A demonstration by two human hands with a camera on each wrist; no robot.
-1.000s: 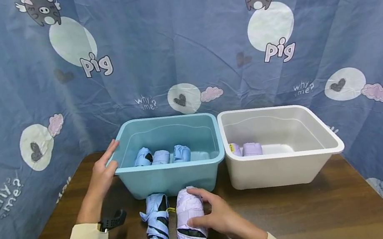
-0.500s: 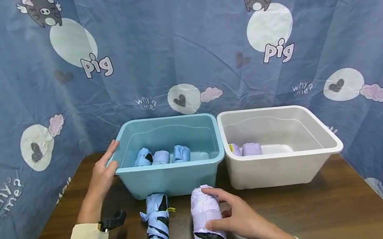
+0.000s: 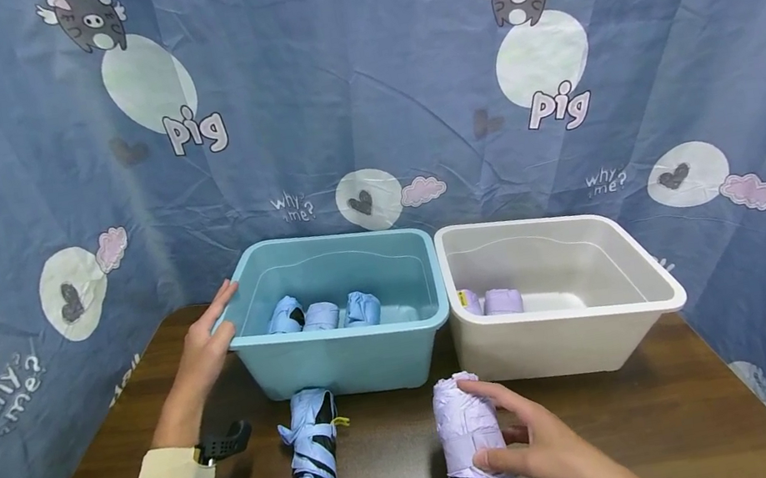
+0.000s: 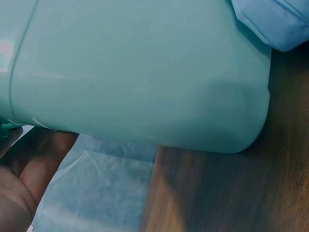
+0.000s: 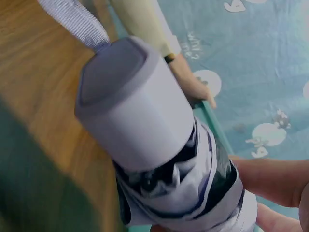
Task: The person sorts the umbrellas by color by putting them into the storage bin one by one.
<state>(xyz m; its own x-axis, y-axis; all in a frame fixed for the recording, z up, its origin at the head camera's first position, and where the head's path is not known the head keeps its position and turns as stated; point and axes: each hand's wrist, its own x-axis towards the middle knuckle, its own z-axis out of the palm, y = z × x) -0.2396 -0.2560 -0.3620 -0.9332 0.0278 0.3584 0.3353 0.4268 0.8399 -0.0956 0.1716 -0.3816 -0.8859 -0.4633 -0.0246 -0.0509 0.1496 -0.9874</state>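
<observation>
My right hand (image 3: 540,449) holds a lilac folded umbrella (image 3: 474,444) low over the table, thumb on its near side and fingers across its upper end. In the right wrist view the smooth handle end of the umbrella (image 5: 140,111) and its wrist strap (image 5: 77,24) face the camera. My left hand (image 3: 206,340) rests at the left rim of a teal bin (image 3: 342,360), its fingers fairly straight. A blue folded umbrella (image 3: 316,461) with a small yellow tag lies on the table in front of that bin.
Several blue folded umbrellas (image 3: 321,317) lie inside the teal bin. To its right, close beside it, stands a white bin (image 3: 545,343) with lilac umbrellas (image 3: 503,302) at its left end. A blue printed curtain (image 3: 358,91) hangs behind the brown table (image 3: 385,475).
My right hand has carried the lilac umbrella rightward, away from the blue one, and nearer to the front. My left hand has stayed at the teal bin's rim.
</observation>
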